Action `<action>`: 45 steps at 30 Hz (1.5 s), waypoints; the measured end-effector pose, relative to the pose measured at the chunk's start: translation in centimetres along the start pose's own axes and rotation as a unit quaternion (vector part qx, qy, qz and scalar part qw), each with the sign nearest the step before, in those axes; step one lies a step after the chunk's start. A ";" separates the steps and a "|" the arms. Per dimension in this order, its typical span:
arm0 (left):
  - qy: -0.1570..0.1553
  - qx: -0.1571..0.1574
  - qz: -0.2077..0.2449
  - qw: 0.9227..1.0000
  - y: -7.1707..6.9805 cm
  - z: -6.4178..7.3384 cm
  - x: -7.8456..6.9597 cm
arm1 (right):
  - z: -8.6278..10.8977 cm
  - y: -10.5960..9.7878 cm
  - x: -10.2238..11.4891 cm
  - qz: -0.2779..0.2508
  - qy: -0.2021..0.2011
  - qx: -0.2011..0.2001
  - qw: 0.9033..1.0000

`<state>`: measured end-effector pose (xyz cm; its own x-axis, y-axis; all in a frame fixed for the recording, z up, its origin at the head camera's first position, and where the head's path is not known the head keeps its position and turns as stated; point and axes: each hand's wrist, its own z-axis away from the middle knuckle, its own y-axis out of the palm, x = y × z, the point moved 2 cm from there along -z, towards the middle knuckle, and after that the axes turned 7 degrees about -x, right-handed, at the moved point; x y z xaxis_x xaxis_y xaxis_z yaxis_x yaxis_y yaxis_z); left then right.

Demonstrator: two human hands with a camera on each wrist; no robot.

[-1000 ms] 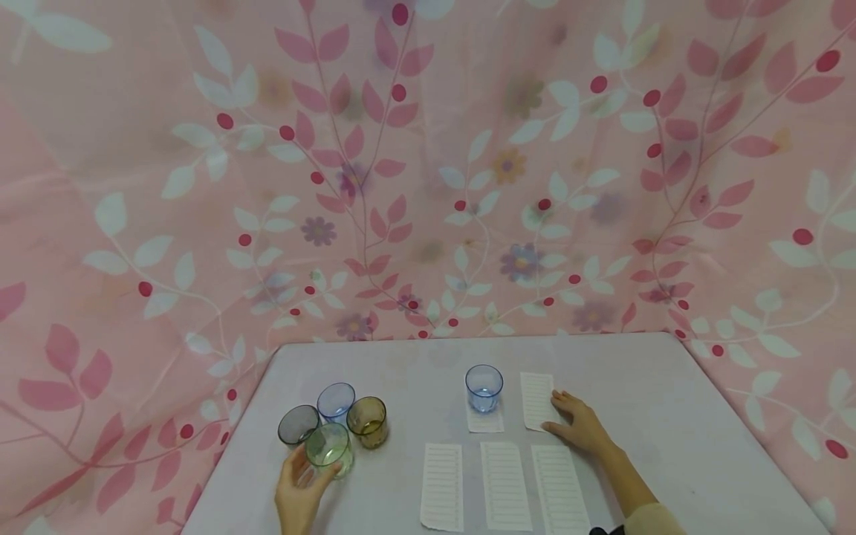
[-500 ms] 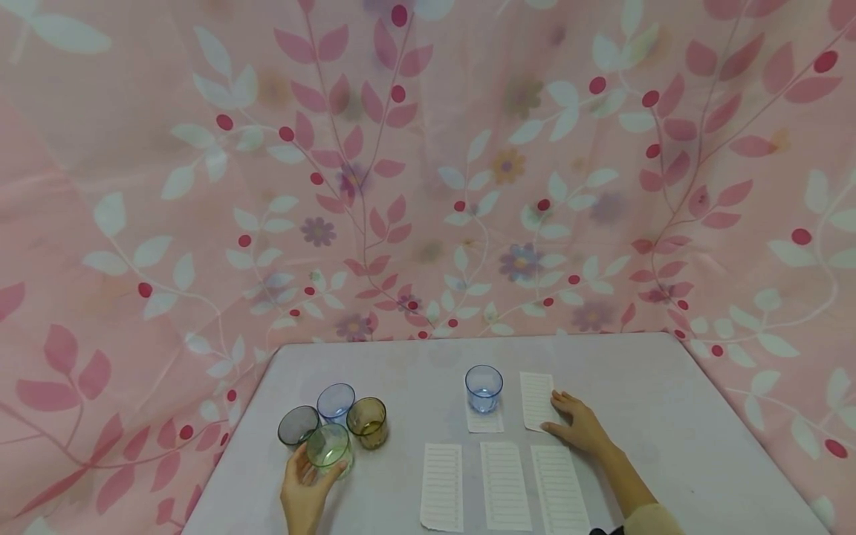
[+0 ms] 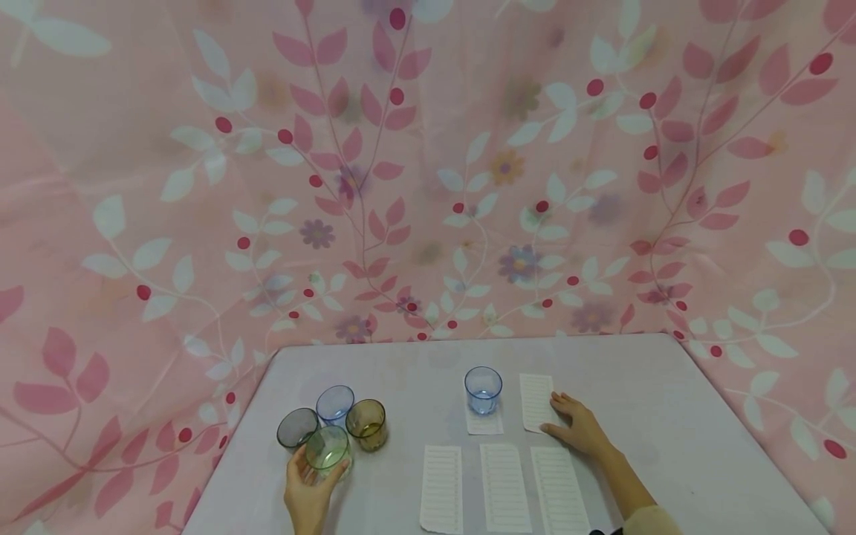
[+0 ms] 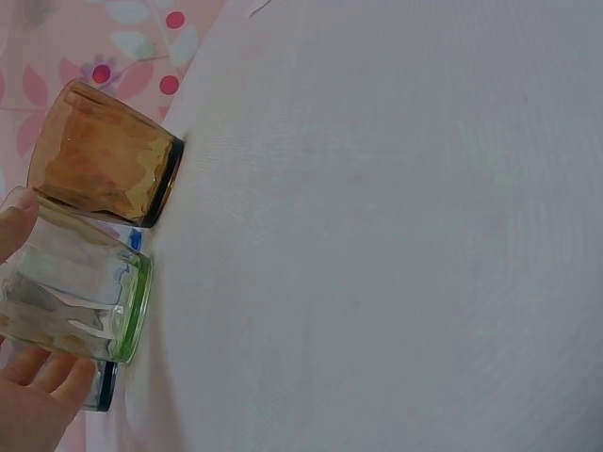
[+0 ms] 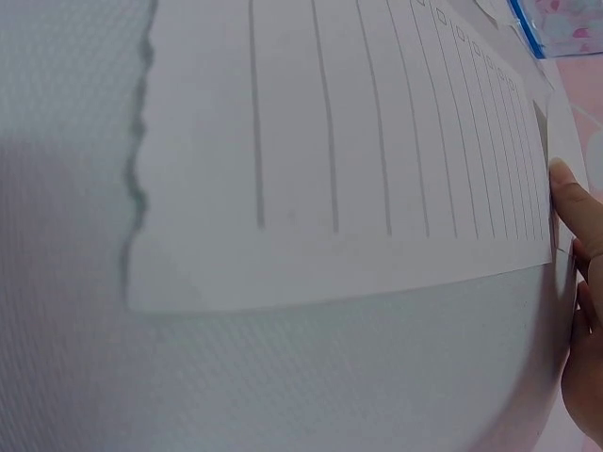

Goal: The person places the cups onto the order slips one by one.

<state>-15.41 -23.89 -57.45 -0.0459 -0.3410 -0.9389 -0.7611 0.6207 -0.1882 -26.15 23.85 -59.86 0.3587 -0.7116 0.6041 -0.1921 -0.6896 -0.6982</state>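
Note:
My left hand (image 3: pixel 310 492) grips a green-tinted drinking glass (image 3: pixel 329 449), its thumb on one side and fingers on the other. In the left wrist view this glass (image 4: pixel 80 292) stands between the thumb and fingertips, its green base at the tabletop. An amber glass (image 3: pixel 366 426), a grey glass (image 3: pixel 295 429) and a blue glass (image 3: pixel 335 403) crowd around it. Over on the right, my right hand (image 3: pixel 580 429) rests on the table with relaxed fingers, fingertips at the edge of a lined paper slip (image 3: pixel 536 401).
Another blue glass (image 3: pixel 483 388) stands on a lined slip (image 3: pixel 484 426) left of the right hand's paper. Closer to me lie a left slip (image 3: pixel 441 487), a middle slip (image 3: pixel 505 487) and a right slip (image 3: pixel 560 487). A pink floral curtain (image 3: pixel 428 253) hangs behind the white table (image 3: pixel 401 364).
My left hand has shifted slightly to the right, settling closer around the green glass. The glasses, the slips and my right hand have stayed in place.

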 end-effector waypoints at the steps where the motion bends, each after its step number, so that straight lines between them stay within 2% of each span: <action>1: -0.001 -0.001 0.001 1.000 0.0 0.0 -0.1 | 0.0 0.0 0.0 0.000 0.000 0.000 1.000; 11: -0.003 -0.010 0.010 1.000 -0.1 0.0 -0.1 | 0.1 -0.2 0.2 -0.002 0.003 0.002 1.000; 15: 0.019 -0.012 0.023 0.999 -0.3 -0.3 -0.5 | 0.1 -0.1 0.2 -0.004 0.001 0.001 1.000; 20: 0.039 -0.008 0.021 0.999 -0.4 -0.7 -1.4 | 0.1 -0.1 0.2 -0.003 0.002 0.002 1.000; 28: 0.038 -0.007 0.019 0.999 -0.6 -1.1 -3.1 | 0.1 -0.2 0.4 -0.005 0.005 0.004 1.000; 39: 0.060 0.002 0.028 0.998 -0.6 -1.5 -5.2 | 0.1 -0.2 0.3 -0.006 0.005 0.003 1.000; 45: 0.060 0.006 0.029 0.998 -0.7 -1.6 -6.3 | 0.1 -0.2 0.3 -0.008 0.008 0.004 1.000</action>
<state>-15.67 -23.30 -50.91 -0.1668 -0.3859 -0.9073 -0.7478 0.6493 -0.1387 -25.87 23.75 -59.57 0.3463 -0.7030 0.6212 -0.1789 -0.6995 -0.6918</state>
